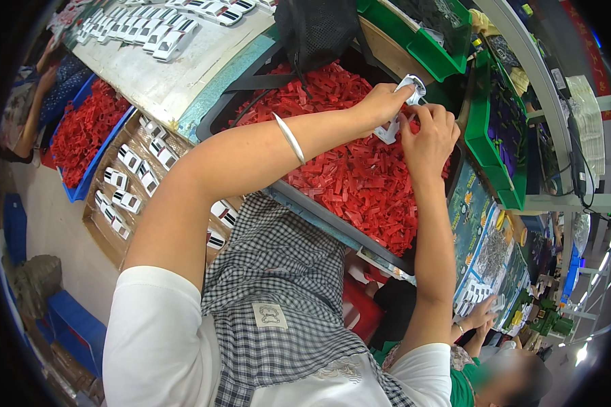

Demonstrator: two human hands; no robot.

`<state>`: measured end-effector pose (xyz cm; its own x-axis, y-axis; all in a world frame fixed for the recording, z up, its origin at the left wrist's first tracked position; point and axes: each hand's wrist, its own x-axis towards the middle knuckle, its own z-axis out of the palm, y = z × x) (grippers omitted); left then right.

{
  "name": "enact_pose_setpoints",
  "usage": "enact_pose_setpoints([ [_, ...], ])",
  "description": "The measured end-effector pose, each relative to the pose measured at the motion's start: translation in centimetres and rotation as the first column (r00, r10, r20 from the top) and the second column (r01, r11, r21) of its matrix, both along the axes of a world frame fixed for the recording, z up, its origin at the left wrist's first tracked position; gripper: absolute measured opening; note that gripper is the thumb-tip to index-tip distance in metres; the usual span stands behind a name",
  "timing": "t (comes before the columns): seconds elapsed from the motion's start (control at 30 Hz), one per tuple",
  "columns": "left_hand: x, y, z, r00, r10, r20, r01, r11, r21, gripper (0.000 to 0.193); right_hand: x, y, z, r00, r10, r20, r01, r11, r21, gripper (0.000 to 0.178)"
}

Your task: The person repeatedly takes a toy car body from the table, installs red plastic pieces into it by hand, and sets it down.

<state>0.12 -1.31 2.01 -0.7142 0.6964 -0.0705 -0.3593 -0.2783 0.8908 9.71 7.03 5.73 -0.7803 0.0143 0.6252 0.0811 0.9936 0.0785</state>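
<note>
Over the far right part of a black bin, my left hand is closed around a white plastic toy car body. My right hand is beside it with bent fingers pressed together near the car body; what lies between those fingertips is hidden. More white plastic shows below my left hand, and I cannot tell if it belongs to the same car body. Heaped under both hands are small red plastic parts, filling the black bin.
White toy cars stand in rows on the far left table and in a cardboard box. A blue crate holds red parts. Green bins line the right. A black mesh bag hangs above. A co-worker's hands are lower right.
</note>
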Motion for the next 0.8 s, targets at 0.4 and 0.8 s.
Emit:
enact_pose_setpoints([
  [0.4,0.6,-0.9,0.9,0.990,-0.120,0.078,0.118,0.992,0.036,0.037,-0.4,0.5,-1.5,0.986,0.060,-0.155,-0.083,0.986,-0.144,0.013],
  [0.8,0.8,-1.0,0.7,0.977,-0.141,0.158,0.134,0.989,0.057,0.045,-0.4,0.5,-1.4,0.976,0.071,-0.207,-0.103,0.984,-0.148,0.013],
])
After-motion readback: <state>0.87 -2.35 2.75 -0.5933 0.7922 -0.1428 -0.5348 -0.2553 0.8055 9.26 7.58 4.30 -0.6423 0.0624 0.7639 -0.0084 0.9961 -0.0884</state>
